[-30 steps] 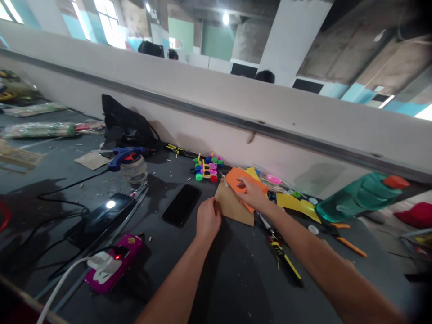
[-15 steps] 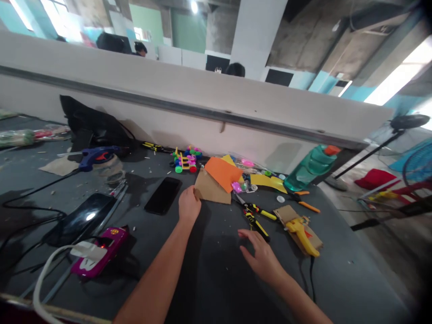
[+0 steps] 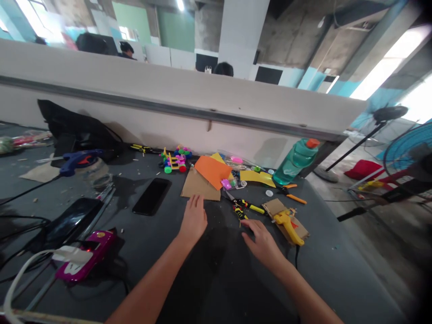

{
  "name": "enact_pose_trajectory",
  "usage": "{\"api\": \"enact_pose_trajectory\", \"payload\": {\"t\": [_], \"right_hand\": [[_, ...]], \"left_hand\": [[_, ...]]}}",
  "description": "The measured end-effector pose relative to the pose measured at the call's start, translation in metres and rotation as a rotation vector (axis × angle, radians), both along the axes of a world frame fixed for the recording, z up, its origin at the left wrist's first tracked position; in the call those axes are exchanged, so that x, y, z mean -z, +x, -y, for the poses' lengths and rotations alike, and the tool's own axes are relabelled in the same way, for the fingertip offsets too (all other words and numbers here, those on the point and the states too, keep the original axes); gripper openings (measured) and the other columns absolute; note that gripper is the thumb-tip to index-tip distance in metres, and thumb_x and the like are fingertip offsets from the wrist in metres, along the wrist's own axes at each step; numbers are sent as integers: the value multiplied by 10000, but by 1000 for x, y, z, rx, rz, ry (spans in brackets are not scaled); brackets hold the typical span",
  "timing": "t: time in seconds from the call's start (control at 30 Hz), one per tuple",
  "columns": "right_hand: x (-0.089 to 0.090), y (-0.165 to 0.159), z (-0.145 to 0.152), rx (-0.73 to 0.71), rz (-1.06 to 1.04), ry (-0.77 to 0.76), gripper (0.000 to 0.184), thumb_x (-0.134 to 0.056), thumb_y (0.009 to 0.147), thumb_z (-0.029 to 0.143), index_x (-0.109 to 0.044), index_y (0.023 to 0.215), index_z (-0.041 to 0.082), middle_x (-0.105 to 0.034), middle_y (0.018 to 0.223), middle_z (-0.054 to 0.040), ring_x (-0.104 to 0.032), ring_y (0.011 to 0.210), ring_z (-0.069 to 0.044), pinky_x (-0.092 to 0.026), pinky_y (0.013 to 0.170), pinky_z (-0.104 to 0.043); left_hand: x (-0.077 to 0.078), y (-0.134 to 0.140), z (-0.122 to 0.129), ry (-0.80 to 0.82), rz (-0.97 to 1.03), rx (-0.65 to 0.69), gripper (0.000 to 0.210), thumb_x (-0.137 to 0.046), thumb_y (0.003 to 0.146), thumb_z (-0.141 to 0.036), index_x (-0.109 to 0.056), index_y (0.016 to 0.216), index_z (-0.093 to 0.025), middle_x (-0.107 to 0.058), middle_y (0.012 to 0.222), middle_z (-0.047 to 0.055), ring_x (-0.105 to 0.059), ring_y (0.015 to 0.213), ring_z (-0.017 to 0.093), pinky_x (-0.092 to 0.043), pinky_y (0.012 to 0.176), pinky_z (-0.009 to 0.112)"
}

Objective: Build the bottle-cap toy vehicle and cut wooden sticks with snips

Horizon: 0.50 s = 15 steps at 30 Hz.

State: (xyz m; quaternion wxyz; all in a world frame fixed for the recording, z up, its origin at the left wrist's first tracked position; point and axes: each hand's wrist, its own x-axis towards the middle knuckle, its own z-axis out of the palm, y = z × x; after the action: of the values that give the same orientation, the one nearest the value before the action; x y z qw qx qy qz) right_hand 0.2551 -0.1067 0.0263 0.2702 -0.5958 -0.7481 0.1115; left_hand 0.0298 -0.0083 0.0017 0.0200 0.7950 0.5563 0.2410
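Note:
My left hand lies at the front edge of a brown cardboard piece, fingers stretched forward; whether they touch it I cannot tell. Orange paper covers part of the cardboard, with a bit of yellow sheet behind. My right hand is over the table with fingers apart and nothing in it. Just beyond its fingertips are yellow-and-black pliers, partly hidden, and a second yellow-and-black tool. To its right, a yellow glue gun rests on a cardboard block.
Left of my hands lie a black phone, a magenta power strip with cables, and a blue glue gun. Colourful toy wheels stand near the partition. A green bottle and orange-handled pliers are at right.
My left hand has left the cardboard's left side and moved to its front edge, its fingers straightening. My right hand stays near the pliers. The whole view has shifted slightly to the right.

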Motion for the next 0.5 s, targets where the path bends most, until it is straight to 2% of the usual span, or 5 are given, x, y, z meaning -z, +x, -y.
{"api": "enact_pose_trajectory", "payload": {"t": [0.07,0.17,0.3,0.4,0.5], "right_hand": [[0,-5,-7,-23,19,11,299,-473,800,158,-539,1089,196,-606,1049,-88,-547,1004,-224,-447,889,-417],[6,-15,-8,-47,28,20,328,-456,809,153,-520,1126,200,-595,1077,-88,-537,1034,-225,-441,908,-429],[23,-27,-2,-32,9,36,387,-437,830,172,-456,1216,190,-566,1141,-101,-518,1082,-219,-443,930,-423],[33,-33,-1,-35,4,36,391,-426,841,179,-437,1232,186,-556,1161,-104,-510,1098,-220,-439,944,-431],[35,-33,-3,-32,1,41,379,-404,849,174,-436,1226,182,-557,1157,-109,-516,1095,-217,-443,944,-431]], "left_hand": [[3,-1,15,-37,-63,-6,458,-334,841,-160,-397,1289,-93,-430,1354,152,-314,1295,267,-296,1027,479],[12,-12,29,-58,-157,-162,520,-303,884,-320,-386,1298,-16,-386,1371,217,-260,1313,318,-200,1040,547],[25,-16,35,-56,-215,-225,723,-262,870,-511,-327,1322,50,-291,1403,272,-199,1333,338,-141,1062,520],[27,9,35,-78,-213,-105,783,-240,854,-568,-318,1329,49,-292,1403,269,-174,1342,327,-135,1072,498],[19,36,38,-112,-207,219,695,-228,876,-521,-316,1350,-21,-281,1434,196,-160,1355,271,-164,1084,453]]}}
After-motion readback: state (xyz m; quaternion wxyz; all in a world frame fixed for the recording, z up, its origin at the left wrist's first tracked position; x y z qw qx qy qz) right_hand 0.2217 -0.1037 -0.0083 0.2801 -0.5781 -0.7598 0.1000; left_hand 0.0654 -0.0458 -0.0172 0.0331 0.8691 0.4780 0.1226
